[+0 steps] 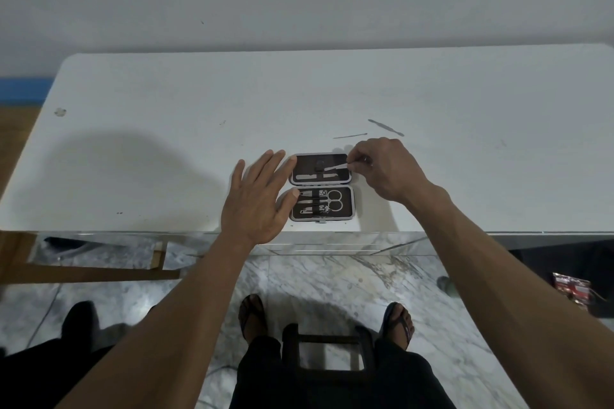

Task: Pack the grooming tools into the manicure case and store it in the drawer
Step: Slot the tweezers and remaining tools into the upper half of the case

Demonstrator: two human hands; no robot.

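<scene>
The right hand (385, 166) pinches a thin flat metal tool (335, 168) between thumb and fingertips, its grip narrow and closed on the tool's outer end. The tool's free end points toward the elastic loop (320, 165) in the middle of the far half of the manicure case (321, 187), so the step in hand looks like threading it under that band. One long tool (315, 177) already lies in that same half, just below the one being slid in.

The left hand (257, 199) lies flat and spread, holding nothing, with its fingertips pressing the case's left edge, apparently to steady it against the push.

The case lies open on the white desk (166, 143), close to the near edge. Its near half is already filled: small scissors (334, 200) on the right, with what look like clippers and other small tools strapped in beside them, too small to name surely.

Beyond the case, two tools are not yet packed: a thin pointed pick (350, 135) just past the case and a flat pusher (386, 127) a little further right.

By this reckoning packing is well past halfway. Left to do: seat the held tool, fit the two loose ones, close the case and put it in the drawer, which cannot be made out clearly below the desk's edge.
</scene>
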